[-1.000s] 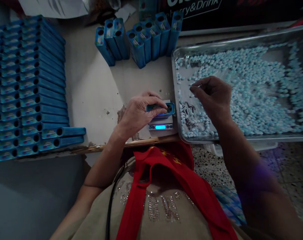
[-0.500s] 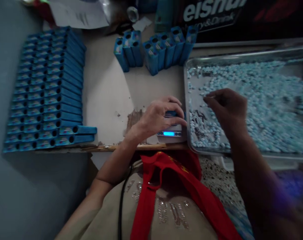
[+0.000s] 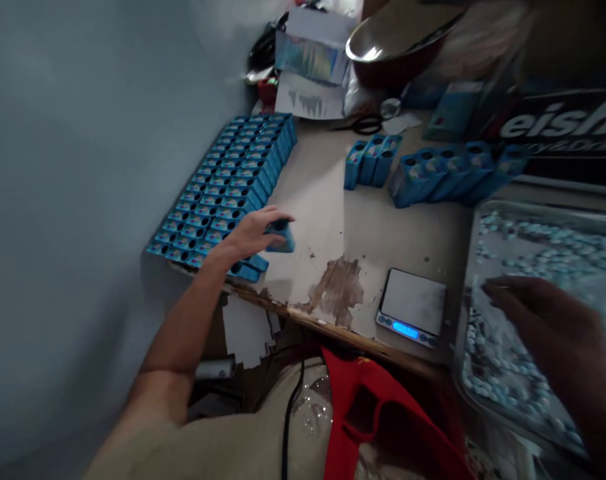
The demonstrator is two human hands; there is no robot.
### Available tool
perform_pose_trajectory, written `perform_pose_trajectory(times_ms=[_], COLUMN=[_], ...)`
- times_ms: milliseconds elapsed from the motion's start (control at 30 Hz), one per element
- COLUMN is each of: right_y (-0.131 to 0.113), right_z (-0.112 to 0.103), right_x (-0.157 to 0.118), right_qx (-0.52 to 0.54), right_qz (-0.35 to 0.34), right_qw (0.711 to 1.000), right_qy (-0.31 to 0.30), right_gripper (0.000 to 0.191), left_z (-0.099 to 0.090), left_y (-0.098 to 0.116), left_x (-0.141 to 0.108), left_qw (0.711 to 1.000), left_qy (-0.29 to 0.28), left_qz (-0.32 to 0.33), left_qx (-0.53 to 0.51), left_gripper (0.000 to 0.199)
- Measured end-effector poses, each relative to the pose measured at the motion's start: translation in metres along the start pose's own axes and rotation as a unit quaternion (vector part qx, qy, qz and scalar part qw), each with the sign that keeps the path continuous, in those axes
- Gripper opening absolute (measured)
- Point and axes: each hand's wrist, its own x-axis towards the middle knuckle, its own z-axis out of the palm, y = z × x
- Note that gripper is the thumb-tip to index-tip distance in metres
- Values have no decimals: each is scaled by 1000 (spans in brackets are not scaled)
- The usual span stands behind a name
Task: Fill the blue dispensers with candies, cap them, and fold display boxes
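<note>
My left hand (image 3: pixel 255 235) grips a small blue box (image 3: pixel 281 239) beside the front end of the packed rows of blue boxes (image 3: pixel 227 180). The rows show round dark holes in their tops. Over the near-left part of a metal tray (image 3: pixel 475 267), my right hand (image 3: pixel 537 310) is closed in a pinch; what it holds, if anything, is too small to make out. Pale blue and white pieces (image 3: pixel 557 250), like small candies, lie scattered in the tray. Left of the tray, a flat digital scale (image 3: pixel 413 300) with a lit blue display has a bare plate.
Two groups of standing blue boxes (image 3: pixel 373 160) are at the back. Behind them lie scissors (image 3: pixel 367 125), papers (image 3: pixel 310 93) and a large bowl (image 3: pixel 403 60). A black sign (image 3: pixel 567 127) stands at the back right. The wooden front edge (image 3: pixel 333 327) is chipped.
My left hand has moved from the scale leftward to the box rows, carrying a blue box. The view has turned left. My right hand stays pinched over the tray.
</note>
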Motion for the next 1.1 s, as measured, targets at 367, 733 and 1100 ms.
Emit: perform_pose_trajectory(times_ms=[367, 733, 1100], right_y=[-160, -249, -230], right_z=[75, 167, 62], right_x=[118, 215, 98], right_qx=[-108, -341, -404], right_qz=[-298, -334, -278], right_qw=[948, 875, 852], right_qy=[-40, -80, -184], right_gripper=[26, 34, 26], left_z=[0, 39, 40], left_y=[-66, -57, -61], left_x=[-58, -68, -57], left_qw=[997, 986, 981], left_qy=[-11, 99, 129], left_qz=[45, -5, 18], left_qx=[66, 132, 142], left_gripper=[45, 38, 39])
